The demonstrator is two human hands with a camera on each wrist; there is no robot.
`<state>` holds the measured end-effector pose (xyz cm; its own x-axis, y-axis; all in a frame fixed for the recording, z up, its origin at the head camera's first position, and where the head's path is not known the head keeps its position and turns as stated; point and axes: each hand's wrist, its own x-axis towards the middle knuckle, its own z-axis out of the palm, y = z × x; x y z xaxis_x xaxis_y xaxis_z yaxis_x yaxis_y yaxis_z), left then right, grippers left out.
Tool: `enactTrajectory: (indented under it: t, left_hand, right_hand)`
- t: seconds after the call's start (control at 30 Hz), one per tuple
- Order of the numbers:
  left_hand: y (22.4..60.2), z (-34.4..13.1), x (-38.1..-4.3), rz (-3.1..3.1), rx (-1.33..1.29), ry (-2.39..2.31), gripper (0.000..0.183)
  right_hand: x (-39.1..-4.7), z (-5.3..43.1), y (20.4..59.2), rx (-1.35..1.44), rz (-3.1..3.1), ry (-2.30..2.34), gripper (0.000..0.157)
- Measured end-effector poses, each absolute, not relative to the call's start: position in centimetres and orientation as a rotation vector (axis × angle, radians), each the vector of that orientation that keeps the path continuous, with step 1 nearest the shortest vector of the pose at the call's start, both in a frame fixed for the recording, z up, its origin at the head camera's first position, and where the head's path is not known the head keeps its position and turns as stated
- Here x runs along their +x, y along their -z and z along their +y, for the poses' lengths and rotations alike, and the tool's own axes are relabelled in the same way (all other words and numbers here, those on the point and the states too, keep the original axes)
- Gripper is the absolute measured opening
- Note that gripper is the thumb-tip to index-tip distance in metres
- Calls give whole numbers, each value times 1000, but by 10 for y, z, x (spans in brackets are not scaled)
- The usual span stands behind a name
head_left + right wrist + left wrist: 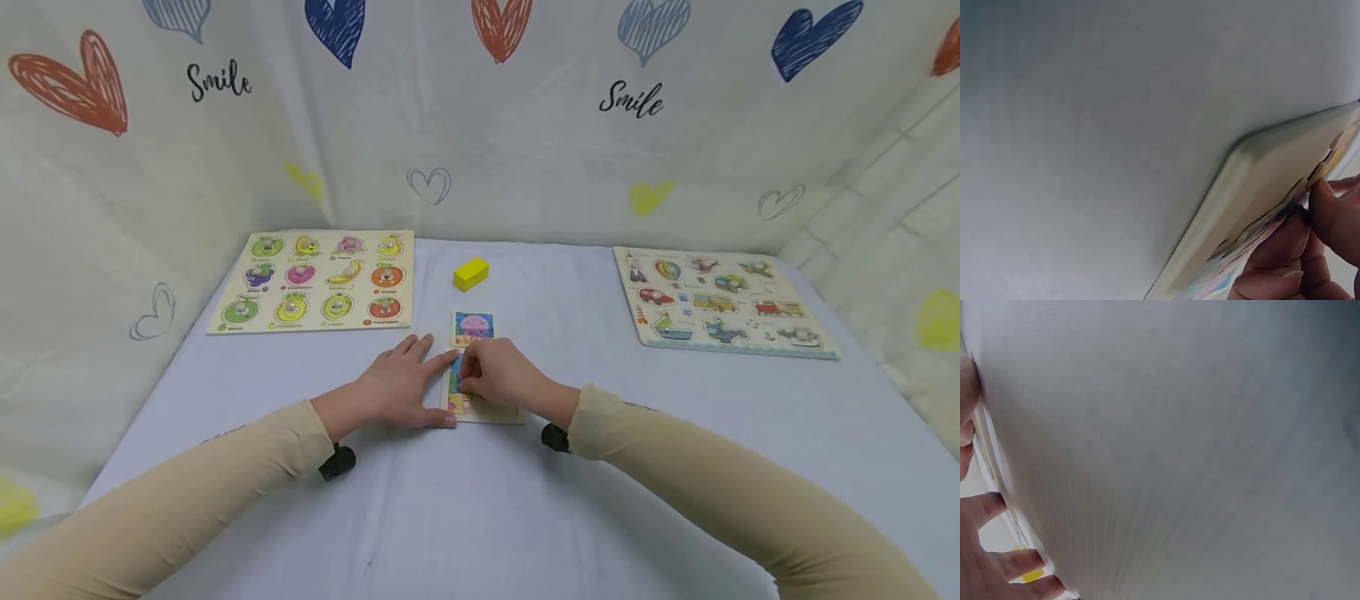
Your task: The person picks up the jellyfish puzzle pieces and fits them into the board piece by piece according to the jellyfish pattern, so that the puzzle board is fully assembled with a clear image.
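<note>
A small wooden puzzle board (512, 417) lies at the table's middle, with colourful sea-picture pieces along its left side. My left hand (395, 388) rests at its left edge, fingers spread and straight, thumb at the near corner and index finger at the far one. Over the board, the thumb and fingertips of my right hand (497, 372) pinch a puzzle piece, mostly hidden by the fingers. The right wrist view shows these fingertips (1322, 194) right at the pieces, beside bare wood (1257, 178). A jellyfish picture (474, 326) lies just behind the board.
A yellow block (471, 273) stands farther back. At the back left lies a fruit puzzle board (318, 288), and a vehicle puzzle board (723, 302) lies at the right. A white curtain (525, 150) printed with hearts hangs behind the white-covered table (420, 517).
</note>
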<state>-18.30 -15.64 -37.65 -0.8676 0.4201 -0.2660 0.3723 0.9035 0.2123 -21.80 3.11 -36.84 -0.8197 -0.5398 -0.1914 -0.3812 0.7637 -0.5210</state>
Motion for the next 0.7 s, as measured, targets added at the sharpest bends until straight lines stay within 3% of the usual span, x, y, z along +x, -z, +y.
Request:
enactTrajectory:
  t: [0.7]
  left_hand:
    - [377,-156,-181,2771,603,-233,96]
  right_hand:
    - [-212,31,367,-839,2590,670,18]
